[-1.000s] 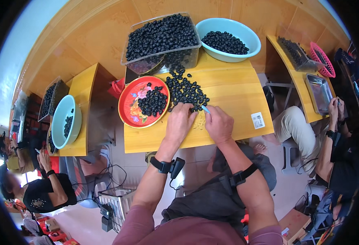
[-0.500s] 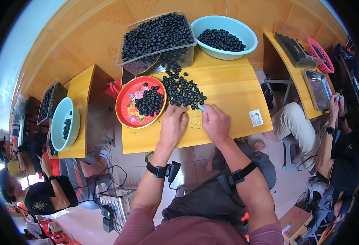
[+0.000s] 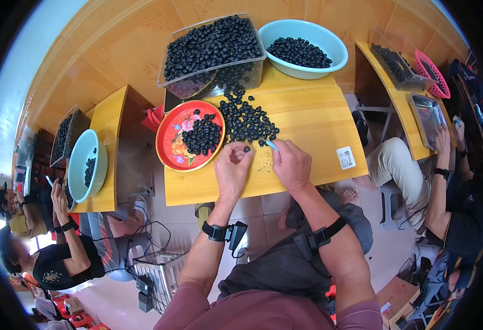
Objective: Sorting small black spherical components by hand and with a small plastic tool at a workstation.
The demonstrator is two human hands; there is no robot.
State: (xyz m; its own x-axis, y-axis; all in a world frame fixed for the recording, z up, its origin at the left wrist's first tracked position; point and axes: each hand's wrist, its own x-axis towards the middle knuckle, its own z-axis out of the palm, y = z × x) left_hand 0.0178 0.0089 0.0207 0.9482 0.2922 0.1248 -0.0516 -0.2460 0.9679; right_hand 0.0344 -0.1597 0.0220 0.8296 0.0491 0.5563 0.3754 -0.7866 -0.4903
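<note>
My left hand [image 3: 232,169] pinches a dark round blueberry-like berry [image 3: 246,149] between thumb and fingertips, above the near part of the yellow table [image 3: 318,126]. Beside it, my right hand [image 3: 294,167] is closed around a small light-blue tool [image 3: 273,145]; its working end is too small to make out. Just beyond my hands lies a loose spread of dark berries [image 3: 248,122]. To the left, a red flowered plate [image 3: 167,140] bears a heap of the same berries.
At the back stand a clear plastic bin [image 3: 241,81] heaped with berries and a light-blue basin [image 3: 302,71] partly filled with them. A white label [image 3: 345,158] sticks to the table's right. People work at tables on both sides, one with a metal tray [image 3: 424,118].
My left hand has turned and opened its grasp slightly, so the berry at its fingertips now shows. My right hand with the blue tool has hardly moved.
</note>
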